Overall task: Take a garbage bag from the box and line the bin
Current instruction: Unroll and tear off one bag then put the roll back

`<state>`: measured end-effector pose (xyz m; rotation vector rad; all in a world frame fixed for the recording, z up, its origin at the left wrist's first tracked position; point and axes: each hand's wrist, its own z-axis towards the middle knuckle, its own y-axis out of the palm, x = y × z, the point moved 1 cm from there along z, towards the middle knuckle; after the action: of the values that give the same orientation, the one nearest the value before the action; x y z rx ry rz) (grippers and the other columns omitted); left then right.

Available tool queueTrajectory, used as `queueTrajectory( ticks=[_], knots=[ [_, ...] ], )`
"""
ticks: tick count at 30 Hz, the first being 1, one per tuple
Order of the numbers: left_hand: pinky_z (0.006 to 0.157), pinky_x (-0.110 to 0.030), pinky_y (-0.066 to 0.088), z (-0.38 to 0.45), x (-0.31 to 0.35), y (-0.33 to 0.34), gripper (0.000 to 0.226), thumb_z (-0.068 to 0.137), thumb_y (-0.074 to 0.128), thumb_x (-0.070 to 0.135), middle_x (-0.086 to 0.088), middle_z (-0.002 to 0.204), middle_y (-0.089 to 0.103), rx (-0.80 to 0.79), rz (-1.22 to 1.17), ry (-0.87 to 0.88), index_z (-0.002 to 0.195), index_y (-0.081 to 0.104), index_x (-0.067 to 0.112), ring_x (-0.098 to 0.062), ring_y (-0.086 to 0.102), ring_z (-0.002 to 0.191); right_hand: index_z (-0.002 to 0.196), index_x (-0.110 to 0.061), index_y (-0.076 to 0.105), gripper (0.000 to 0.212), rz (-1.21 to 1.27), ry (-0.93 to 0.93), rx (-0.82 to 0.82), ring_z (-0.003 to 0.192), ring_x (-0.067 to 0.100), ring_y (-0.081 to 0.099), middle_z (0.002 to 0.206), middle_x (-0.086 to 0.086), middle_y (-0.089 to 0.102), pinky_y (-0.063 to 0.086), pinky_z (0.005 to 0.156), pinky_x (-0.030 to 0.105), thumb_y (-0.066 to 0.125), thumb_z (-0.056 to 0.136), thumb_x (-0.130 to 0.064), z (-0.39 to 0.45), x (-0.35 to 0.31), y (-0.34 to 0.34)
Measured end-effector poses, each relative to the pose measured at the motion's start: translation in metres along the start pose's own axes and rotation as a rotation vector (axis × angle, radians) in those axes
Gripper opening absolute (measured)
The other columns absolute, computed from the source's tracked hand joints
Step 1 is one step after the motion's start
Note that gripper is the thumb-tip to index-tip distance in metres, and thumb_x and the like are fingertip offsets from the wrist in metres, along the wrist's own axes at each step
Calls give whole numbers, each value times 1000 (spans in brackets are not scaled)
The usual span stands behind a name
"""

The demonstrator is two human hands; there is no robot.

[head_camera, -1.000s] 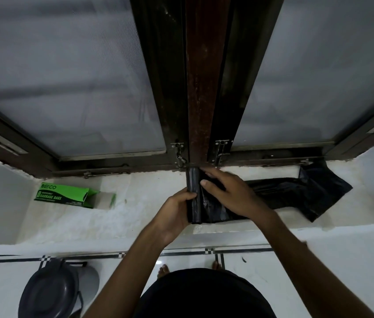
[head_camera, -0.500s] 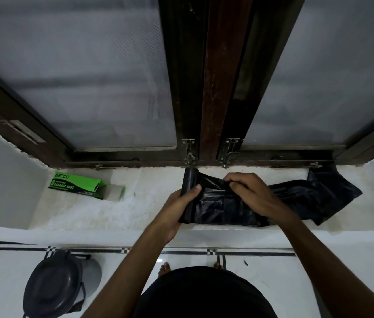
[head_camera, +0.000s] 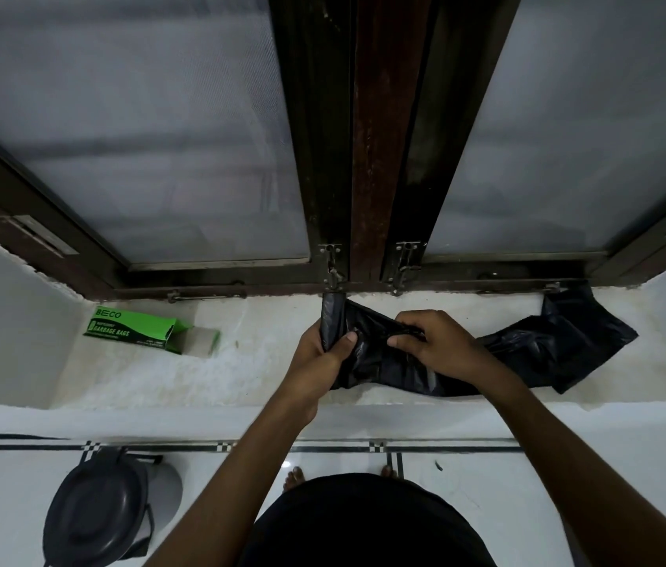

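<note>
A roll of black garbage bags [head_camera: 333, 317] stands on end on the white window sill [head_camera: 266, 370]. My left hand [head_camera: 319, 358] grips it, thumb across the front. A partly unrolled black bag [head_camera: 560, 349] trails from the roll to the right along the sill. My right hand [head_camera: 437, 345] pinches a fold of that bag just right of the roll. The green garbage bag box [head_camera: 135, 327] lies on its side at the sill's left, its end flap open. The grey bin [head_camera: 98, 513], lid down, stands on the floor at lower left.
A dark wooden window frame [head_camera: 372, 157] with frosted panes and metal latches rises right behind the sill. White walls close the sill at both ends. Below is a white tiled floor [head_camera: 486, 484] with a black-and-white border strip; my feet show near the wall.
The bag has been pulled further off the roll and spread wider. My right hand moved right, from lying over the roll to pinching the loose bag. The left hand keeps its grip.
</note>
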<state>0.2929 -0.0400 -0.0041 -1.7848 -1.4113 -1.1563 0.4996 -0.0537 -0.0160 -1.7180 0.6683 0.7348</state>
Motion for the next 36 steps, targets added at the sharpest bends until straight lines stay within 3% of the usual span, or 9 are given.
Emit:
queueTrajectory(
  ticks=[3,8,11,15,21,24,27,32,36],
  knots=[
    [71,-17,55,3,1,-1,25,99,57,15,5,109,73,3,29,19,123,63,20,-11,70,99,76,-27,53,22,-160,-7,62,68,17,58,69,-9,60,48,63,39,65,94,-28,3,-2,5],
    [73,-27,58,-2,9,-6,23,99,56,15,2,106,74,27,16,11,120,63,22,-16,71,97,105,-14,57,10,-451,64,170,88,35,64,96,13,70,45,66,35,56,96,-19,9,7,8],
    [81,-36,57,-1,16,-31,16,98,56,14,-4,104,75,168,-113,31,111,65,20,-22,71,96,102,-11,56,19,-467,223,285,91,37,65,97,16,71,49,70,38,53,100,-29,0,34,-11],
    [89,-36,53,7,19,-49,17,99,56,22,-5,112,74,193,-212,-40,113,66,20,-22,69,107,97,-17,60,28,-462,128,338,88,32,66,91,7,71,45,65,34,53,97,-43,-7,45,-17],
    [99,-39,49,6,20,-29,35,101,47,29,-8,118,72,39,-587,-223,127,62,11,-26,65,113,128,-17,61,53,-628,95,352,114,33,55,120,9,61,42,95,43,51,88,-51,0,6,-4],
    [89,-38,52,5,19,-32,31,100,50,22,-10,119,70,93,-588,-175,127,61,10,-27,64,112,122,-15,64,36,-327,-56,545,109,22,53,115,4,60,45,89,34,56,92,-33,-12,-36,11],
    [79,-34,55,4,20,-38,32,99,52,13,-10,118,69,125,-607,-101,130,58,10,-26,65,108,127,-26,59,35,269,30,420,100,7,59,111,-6,60,48,77,13,67,93,-31,-17,-66,41],
    [84,-33,57,-3,23,-47,39,95,52,-1,-13,119,69,101,-707,-2,133,52,9,-23,70,105,132,-25,55,46,962,259,159,111,17,67,118,6,70,56,94,34,72,90,-23,-1,-83,78],
    [89,-37,56,-14,22,-60,44,88,60,-1,-16,119,69,107,-610,82,131,54,2,-26,68,108,127,-11,62,35,1119,186,79,112,22,68,120,7,72,56,93,39,66,92,-9,8,-96,87]
  ],
)
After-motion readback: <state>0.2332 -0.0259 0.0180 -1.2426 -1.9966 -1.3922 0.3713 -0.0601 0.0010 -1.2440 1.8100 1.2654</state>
